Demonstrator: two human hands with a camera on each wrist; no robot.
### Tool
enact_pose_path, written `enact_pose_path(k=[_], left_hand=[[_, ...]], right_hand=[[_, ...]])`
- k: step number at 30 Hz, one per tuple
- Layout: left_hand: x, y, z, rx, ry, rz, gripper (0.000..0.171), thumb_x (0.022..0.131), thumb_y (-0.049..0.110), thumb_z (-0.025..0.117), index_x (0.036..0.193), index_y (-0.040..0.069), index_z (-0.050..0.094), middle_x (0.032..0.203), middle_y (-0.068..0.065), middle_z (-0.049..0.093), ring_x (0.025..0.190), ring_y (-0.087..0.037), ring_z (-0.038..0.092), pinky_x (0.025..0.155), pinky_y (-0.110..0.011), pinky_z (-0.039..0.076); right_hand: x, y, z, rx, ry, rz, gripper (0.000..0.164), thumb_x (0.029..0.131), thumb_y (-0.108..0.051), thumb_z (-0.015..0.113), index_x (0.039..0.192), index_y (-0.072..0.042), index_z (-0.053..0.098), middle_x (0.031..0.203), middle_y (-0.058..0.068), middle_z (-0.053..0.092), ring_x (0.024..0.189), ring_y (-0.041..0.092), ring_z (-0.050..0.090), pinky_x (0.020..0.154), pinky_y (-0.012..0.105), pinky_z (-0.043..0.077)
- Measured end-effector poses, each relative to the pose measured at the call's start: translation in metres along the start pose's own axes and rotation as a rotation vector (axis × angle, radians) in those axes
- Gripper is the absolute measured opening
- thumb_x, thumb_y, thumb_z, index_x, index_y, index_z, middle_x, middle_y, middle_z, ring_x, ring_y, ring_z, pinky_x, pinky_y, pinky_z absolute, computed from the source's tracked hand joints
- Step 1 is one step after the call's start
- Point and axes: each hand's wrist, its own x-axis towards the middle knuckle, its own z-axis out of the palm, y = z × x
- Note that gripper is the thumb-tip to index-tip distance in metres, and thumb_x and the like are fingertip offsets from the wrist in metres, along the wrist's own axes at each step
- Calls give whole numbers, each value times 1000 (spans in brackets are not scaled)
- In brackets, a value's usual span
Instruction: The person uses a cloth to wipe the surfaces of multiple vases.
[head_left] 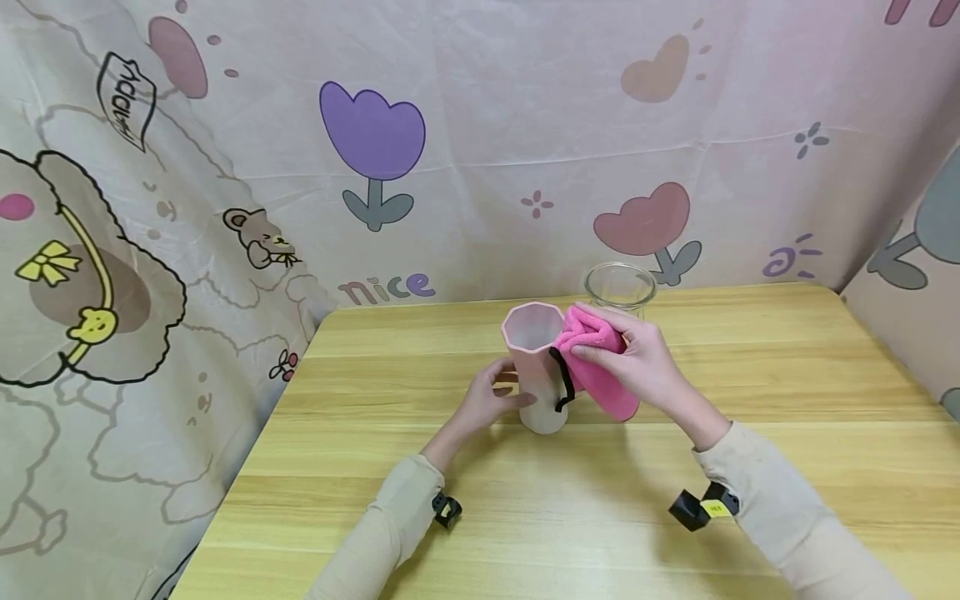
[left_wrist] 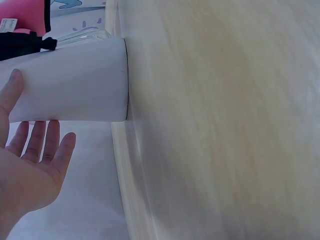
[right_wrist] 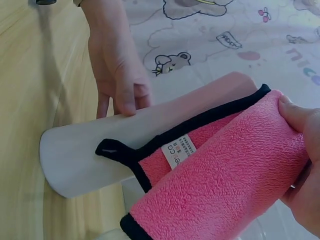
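Note:
A tall vase point(head_left: 534, 379), pink at its many-sided rim and white toward its base, stands upright on the wooden table. My left hand point(head_left: 489, 398) holds it low on its left side, thumb on the near face and fingers around behind, as the left wrist view also shows point(left_wrist: 35, 165). In my right hand point(head_left: 643, 354) is a folded pink towel point(head_left: 600, 379) with black edging, pinched between thumb and fingers at its top. The towel point(right_wrist: 220, 175) hangs against the right side of the vase point(right_wrist: 85, 155). A white label point(right_wrist: 179, 151) shows on it.
Behind my right hand stands a clear glass vessel point(head_left: 619, 285) with a round rim, its lower part hidden by the hand and towel. The wooden table point(head_left: 390, 367) ends at a cloth backdrop point(head_left: 480, 225) printed with flowers and animals.

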Motion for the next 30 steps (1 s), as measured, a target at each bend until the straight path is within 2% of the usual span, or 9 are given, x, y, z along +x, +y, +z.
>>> enact_pose_path(k=[6, 9, 13, 15, 22, 30], left_hand=[[0, 0, 0, -6, 7, -11, 52, 74, 1, 71, 122, -3, 50, 116, -22, 54, 107, -36, 50, 95, -49, 41], [0, 0, -1, -7, 8, -16, 53, 74, 1, 71, 122, -2, 50, 116, -21, 54, 107, -35, 50, 95, -48, 41], [-1, 0, -1, -4, 2, -16, 53, 75, 2, 71, 123, -2, 49, 117, -20, 54, 108, -35, 50, 96, -49, 40], [-1, 1, -2, -1, -2, -16, 54, 75, 2, 70, 124, -1, 48, 117, -20, 53, 108, -35, 50, 96, -49, 40], [-1, 0, -2, -6, -8, -14, 54, 75, 2, 71, 124, -2, 48, 119, -20, 52, 109, -34, 49, 97, -50, 39], [0, -2, 0, -9, -5, -11, 54, 75, 3, 71, 124, -2, 48, 119, -22, 52, 109, -36, 48, 96, -50, 39]], right_hand=[[-2, 12, 3, -25, -45, 51, 49, 74, -3, 72, 121, 0, 56, 117, 15, 59, 109, 20, 54, 88, 9, 41], [-7, 21, 8, -50, -97, 95, 49, 76, -7, 71, 122, -1, 56, 117, 15, 59, 108, 25, 55, 88, 15, 44], [-13, 36, 17, -99, -161, 117, 46, 76, -13, 73, 118, -2, 59, 111, 12, 62, 101, 22, 57, 84, 28, 49], [-16, 43, 21, -131, -191, 112, 44, 75, -16, 74, 115, -2, 61, 105, 10, 64, 95, 19, 59, 80, 30, 50], [-24, 61, 31, -213, -297, 120, 33, 75, -18, 74, 104, -6, 65, 81, -1, 62, 69, 11, 51, 57, 23, 46], [-34, 76, 41, -403, -448, 144, 18, 76, -15, 72, 92, -17, 66, 61, -9, 44, 60, 9, 42, 51, 23, 36]])
